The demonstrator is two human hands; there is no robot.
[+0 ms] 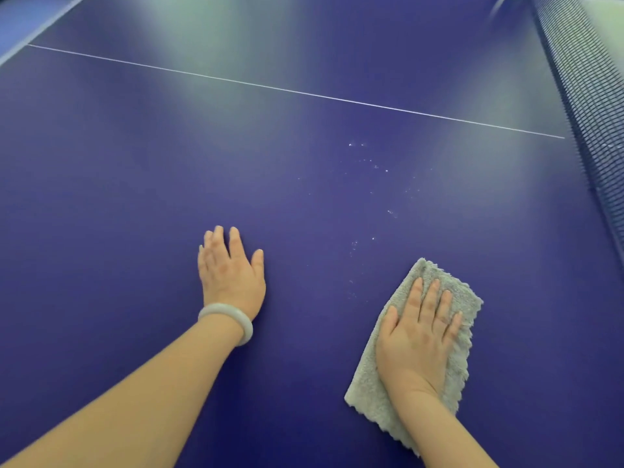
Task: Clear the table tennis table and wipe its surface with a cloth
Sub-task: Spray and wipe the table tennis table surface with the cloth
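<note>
Pressing flat with straight fingers, your right hand (418, 336) pins one grey cloth (410, 352) near the table (135, 197) edge closest to you; your left hand (231, 275) rests spread, holding nothing.

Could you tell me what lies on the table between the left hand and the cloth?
Head view: between left hand and cloth, only table surface with faint white specks.

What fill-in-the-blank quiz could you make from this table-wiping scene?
The right hand lies flat on a grey ____.
The pale bracelet sits on the ____ wrist.
Seen from here, the net borders the blue table on the ____.
Missing words: cloth; left; right.
</note>
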